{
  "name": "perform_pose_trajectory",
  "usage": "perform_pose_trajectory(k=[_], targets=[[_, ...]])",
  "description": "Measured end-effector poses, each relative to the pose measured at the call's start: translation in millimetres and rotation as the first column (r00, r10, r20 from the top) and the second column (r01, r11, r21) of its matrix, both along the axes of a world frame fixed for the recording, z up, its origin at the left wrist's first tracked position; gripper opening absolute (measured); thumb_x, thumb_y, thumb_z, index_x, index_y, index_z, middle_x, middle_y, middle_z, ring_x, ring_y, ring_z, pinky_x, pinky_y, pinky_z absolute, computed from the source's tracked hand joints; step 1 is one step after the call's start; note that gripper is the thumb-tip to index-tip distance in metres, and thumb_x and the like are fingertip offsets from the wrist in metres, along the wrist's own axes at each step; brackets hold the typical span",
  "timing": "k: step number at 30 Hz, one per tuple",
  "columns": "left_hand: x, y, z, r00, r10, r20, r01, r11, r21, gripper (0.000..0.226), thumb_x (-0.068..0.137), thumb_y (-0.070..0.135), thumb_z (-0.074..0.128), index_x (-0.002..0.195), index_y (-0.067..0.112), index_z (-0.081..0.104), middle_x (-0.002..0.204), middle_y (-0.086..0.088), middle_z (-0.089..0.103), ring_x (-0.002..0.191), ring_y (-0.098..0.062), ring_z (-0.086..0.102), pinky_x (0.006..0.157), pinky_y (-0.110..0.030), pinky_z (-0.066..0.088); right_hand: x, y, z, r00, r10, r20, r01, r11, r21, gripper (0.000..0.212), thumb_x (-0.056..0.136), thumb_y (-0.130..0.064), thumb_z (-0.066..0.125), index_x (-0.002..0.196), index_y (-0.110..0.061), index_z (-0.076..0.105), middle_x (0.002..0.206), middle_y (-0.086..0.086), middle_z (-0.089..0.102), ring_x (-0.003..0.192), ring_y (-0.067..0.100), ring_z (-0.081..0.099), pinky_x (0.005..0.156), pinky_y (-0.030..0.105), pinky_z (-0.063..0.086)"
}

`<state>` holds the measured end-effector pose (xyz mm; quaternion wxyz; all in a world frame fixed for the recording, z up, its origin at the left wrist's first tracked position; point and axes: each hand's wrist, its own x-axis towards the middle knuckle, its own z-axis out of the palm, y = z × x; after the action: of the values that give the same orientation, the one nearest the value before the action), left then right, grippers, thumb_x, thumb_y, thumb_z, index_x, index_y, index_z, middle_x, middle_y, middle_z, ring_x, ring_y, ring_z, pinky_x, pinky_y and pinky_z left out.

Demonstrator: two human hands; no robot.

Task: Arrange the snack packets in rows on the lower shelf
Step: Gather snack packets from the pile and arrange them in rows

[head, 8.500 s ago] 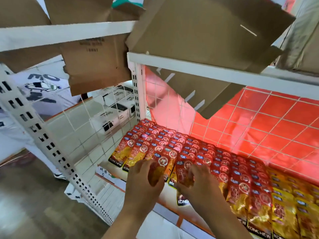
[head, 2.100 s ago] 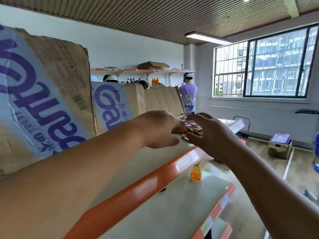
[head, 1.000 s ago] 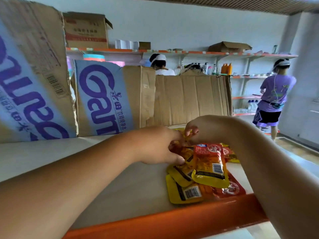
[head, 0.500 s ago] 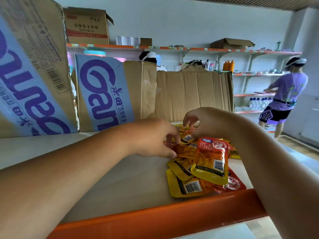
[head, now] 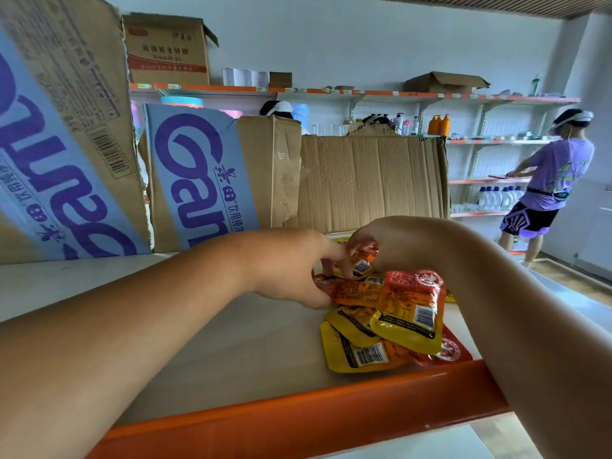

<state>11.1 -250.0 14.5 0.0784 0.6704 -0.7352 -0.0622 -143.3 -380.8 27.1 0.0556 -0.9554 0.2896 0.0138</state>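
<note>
Fronting cardboard boxes (head: 371, 180), the upper shelf (head: 231, 346) holds a loose heap of snack packets (head: 367, 352), where left hand (head: 291, 270) and right hand (head: 394, 246), gone from the lower-shelf rows, now pinch packets, likely gathering the next batch; lower shelf unseen.

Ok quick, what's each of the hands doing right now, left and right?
Left hand: pinching an orange snack packet in the pile.
Right hand: fingers curled, pinching a small packet at the back of the pile.
</note>
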Motion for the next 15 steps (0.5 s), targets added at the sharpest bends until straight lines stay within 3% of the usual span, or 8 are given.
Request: perform_pose_trajectory(k=[5,8,12,15], targets=[[-5,2,-1,0.997,-0.041,0.067,0.046,0.997,-0.065,0.051,0.08,0.031,0.079,0.127,0.046,0.064,0.112,0.021,0.064,0.094,-0.006,0.065,0.083,-0.036,0.057,0,2,0,0.998,-0.014,-0.059,0.012,0.999,-0.044,0.066,0.088,-0.005,0.062,0.146,-0.035,0.049,0.148,-0.003,0.051,0.126,0.018,0.053,0.102,0.037,0.049],[-7,2,-1,0.994,-0.049,0.102,0.064,0.987,-0.145,0.042,0.086,0.028,0.073,0.124,0.043,0.066,0.107,0.017,0.067,0.089,-0.005,0.064,0.078,-0.032,0.057,1,-1,0,0.998,0.002,-0.056,-0.006,0.998,-0.066,0.054,0.091,-0.014,0.065,0.142,-0.031,0.054,0.142,-0.005,0.056,0.122,0.016,0.055,0.101,0.034,0.048],[-1,3,7,0.999,-0.015,0.031,0.022,0.969,-0.246,0.028,0.088,0.016,0.063,0.105,0.036,0.071,0.085,0.015,0.065,0.08,-0.001,0.06,0.068,-0.027,0.051,3,-7,0,0.997,-0.022,0.077,0.021,1.0,0.012,0.033,0.098,-0.018,0.056,0.129,-0.022,0.066,0.128,0.002,0.066,0.113,0.024,0.062,0.1,0.042,0.051],[8,7,15,0.999,0.034,0.005,-0.032,0.962,-0.272,0.024,0.089,0.013,0.06,0.099,0.032,0.072,0.085,0.015,0.067,0.082,-0.001,0.061,0.067,-0.021,0.048,3,-8,-1,0.983,0.009,0.181,0.008,0.995,-0.095,0.027,0.095,-0.023,0.06,0.119,-0.028,0.07,0.114,-0.004,0.067,0.1,0.016,0.062,0.089,0.038,0.053]])
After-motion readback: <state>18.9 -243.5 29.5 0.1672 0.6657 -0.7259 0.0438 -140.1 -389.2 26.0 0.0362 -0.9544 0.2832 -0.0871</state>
